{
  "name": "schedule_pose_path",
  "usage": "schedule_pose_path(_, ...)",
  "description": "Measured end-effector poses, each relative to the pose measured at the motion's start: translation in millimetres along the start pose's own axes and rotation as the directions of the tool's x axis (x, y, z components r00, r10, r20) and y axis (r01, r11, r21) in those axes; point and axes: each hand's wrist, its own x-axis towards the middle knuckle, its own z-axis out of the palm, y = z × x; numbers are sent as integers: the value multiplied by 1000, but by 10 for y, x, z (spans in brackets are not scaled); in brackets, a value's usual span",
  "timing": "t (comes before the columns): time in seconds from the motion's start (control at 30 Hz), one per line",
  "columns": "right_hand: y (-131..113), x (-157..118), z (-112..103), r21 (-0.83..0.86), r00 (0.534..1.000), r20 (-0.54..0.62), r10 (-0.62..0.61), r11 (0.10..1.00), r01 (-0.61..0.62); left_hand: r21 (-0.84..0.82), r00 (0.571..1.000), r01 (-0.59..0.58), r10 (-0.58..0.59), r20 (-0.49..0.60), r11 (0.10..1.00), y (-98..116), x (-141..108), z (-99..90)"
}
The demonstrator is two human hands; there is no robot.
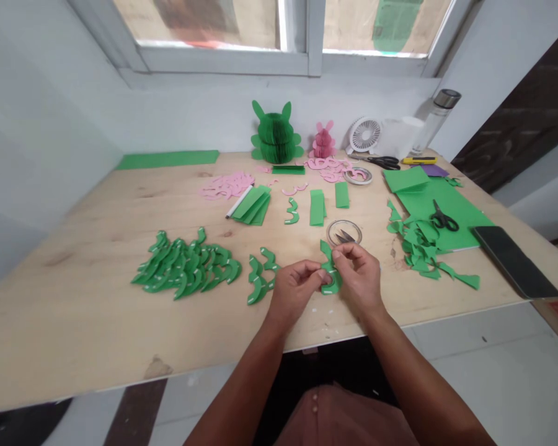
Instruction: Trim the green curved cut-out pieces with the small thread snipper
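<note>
Between my hands, just above the table's front part, is a curved green paper cutout point(333, 286) with a white strip near its lower end. My left hand point(300, 286) pinches its left edge with thumb and forefinger. The fingers of my right hand point(359, 272) are closed on its upper right side. Right behind them lies a roll of clear tape point(345, 224), with dark scissor tips point(345, 236) showing inside the ring, partly covered by my right hand. Left of my left hand rest several similar green cutouts point(256, 282), and farther left a large heap of them point(181, 263).
Green scraps point(418, 244), black-handled scissors point(443, 218) on green sheets point(465, 207) and a phone point(516, 260) lie to the right. Behind stand green point(276, 137) and pink point(323, 142) paper honeycomb figures, a small fan point(365, 135) and a bottle point(434, 121). Pink cutouts point(226, 185) lie mid-table.
</note>
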Motion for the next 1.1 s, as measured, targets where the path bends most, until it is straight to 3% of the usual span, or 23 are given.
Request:
schedule_pose_path(0.1, -55, -5, 0, -111, 995, -20, -100, 989, 97, -17, 1000, 5, -4, 2, 1000, -8, 9, 6)
schedule_pose_path(0.2, -117, -21, -10, -251, 959, -45, -279, 933, 259, -51, 995, -36, 31, -93, 998, -20, 21, 7)
schedule_pose_path(0.37, -141, -50, 2, -407, 868, 88, -489, 777, 480, -92, 965, -109, 83, -251, 990, -36, 29, 5)
schedule_pose_path(0.47, -136, -56, 17, -406, 888, 131, -440, 793, 453, -141, 955, -127, 83, -284, 982, -26, 22, 10)
schedule_pose_path(0.6, -136, -51, 12, -382, 930, 124, -345, 849, 366, -161, 974, -86, 49, -221, 983, 8, 10, 16)
schedule_pose_path(0.77, -137, -41, -3, -358, 935, 137, -326, 864, 354, -177, 981, -52, 18, -192, 983, -3, 20, 6)
schedule_pose_path(0.87, -130, -42, 2, -374, 916, 155, -369, 837, 401, -152, 981, -54, 24, -191, 987, -31, 33, -3)
schedule_pose_path(1.03, -102, -50, 17, -441, 827, 190, -529, 706, 554, -79, 967, -97, 75, -245, 992, -40, 38, -10)
schedule_pose_path(1.1, -92, -51, 20, -461, 813, 216, -541, 678, 573, -50, 964, -114, 98, -249, 992, -29, 32, -8)
